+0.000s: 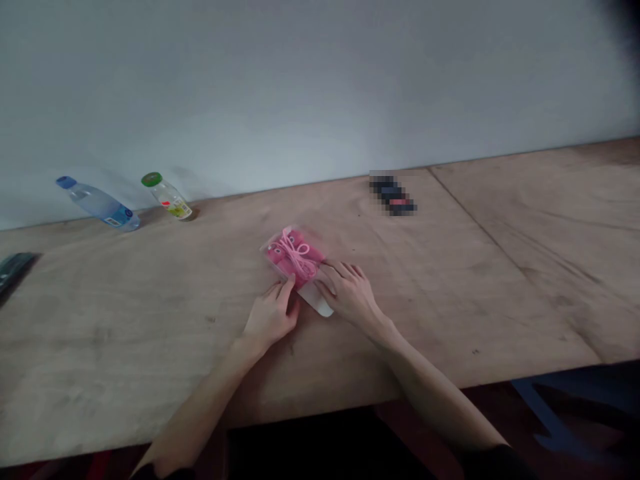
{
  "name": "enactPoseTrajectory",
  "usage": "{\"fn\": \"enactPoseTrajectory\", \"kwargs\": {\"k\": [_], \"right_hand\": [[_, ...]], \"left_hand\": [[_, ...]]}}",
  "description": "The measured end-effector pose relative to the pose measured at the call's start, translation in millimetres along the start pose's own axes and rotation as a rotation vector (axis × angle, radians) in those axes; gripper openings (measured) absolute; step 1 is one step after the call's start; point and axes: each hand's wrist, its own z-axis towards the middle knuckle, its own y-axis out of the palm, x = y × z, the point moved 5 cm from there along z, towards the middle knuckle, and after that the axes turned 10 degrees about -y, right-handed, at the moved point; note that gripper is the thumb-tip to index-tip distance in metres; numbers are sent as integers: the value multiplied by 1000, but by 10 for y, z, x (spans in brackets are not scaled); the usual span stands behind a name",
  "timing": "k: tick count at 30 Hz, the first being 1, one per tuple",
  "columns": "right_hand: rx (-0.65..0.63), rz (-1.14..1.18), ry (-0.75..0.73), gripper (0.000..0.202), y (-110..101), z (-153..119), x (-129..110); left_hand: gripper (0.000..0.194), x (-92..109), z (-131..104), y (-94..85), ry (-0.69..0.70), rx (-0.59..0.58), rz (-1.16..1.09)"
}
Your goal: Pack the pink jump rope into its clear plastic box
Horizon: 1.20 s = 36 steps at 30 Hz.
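Observation:
A clear plastic package [295, 255] lies on the table. Inside it are a pink item with eye-like marks and a looped pink cord; its exact kind cannot be made out. A white flap [320, 303] sticks out of the near end, between my hands. My left hand [273, 310] grips the near left edge of the package, thumb on top and fingers partly tucked out of sight. On the other side, my right hand [350, 290] holds the right edge by the flap, with its fingers bent and their tips partly hidden.
Against the wall at the back left stand a clear bottle with a blue cap [97, 203] and a smaller green-capped bottle [167, 197]. A dark blurred object [393, 195] lies at the back right. Another dark object [15, 272] sits at the left edge of the wooden table [125, 347].

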Motion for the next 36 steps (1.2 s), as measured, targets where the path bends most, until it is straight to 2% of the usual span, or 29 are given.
{"fn": "enactPoseTrajectory", "kwargs": {"k": [2,5,6,8,10,12,15,18,21,23,28,31,33,36], "right_hand": [[45,-11,56,29,-12,1,63],[-3,36,28,34,39,16,77],[-33,42,13,38,65,22,68],[-85,33,0,47,118,34,50],[-125,29,-10,50,170,59,38],[-154,41,-33,46,215,97,36],[-189,65,-78,38,250,164,54],[-225,92,-77,32,260,239,78],[-257,82,-44,31,308,381,50],[-265,62,-39,36,390,536,-29],[-289,41,-87,41,743,1009,-395],[-274,31,-66,49,897,1203,-589],[-256,24,-41,55,945,1269,-657],[-259,13,-32,53,976,1306,-679]], "left_hand": [[37,37,96,-77,31,-17,-21],[30,5,360,-267,-2,67,-51],[38,-14,449,-311,-22,94,-61],[74,-39,577,-310,-52,96,-64],[112,-54,599,-210,-100,87,-42],[128,-76,519,-72,-181,112,-19],[124,-94,346,125,-252,106,-2],[113,-112,273,200,-259,59,23],[106,-203,300,149,-283,40,36],[104,-334,323,78,-314,47,42],[105,-855,293,-128,-372,104,49],[106,-1127,258,-195,-364,122,6],[108,-1220,250,-204,-345,136,-27],[115,-1249,255,-187,-351,153,-33]]}}
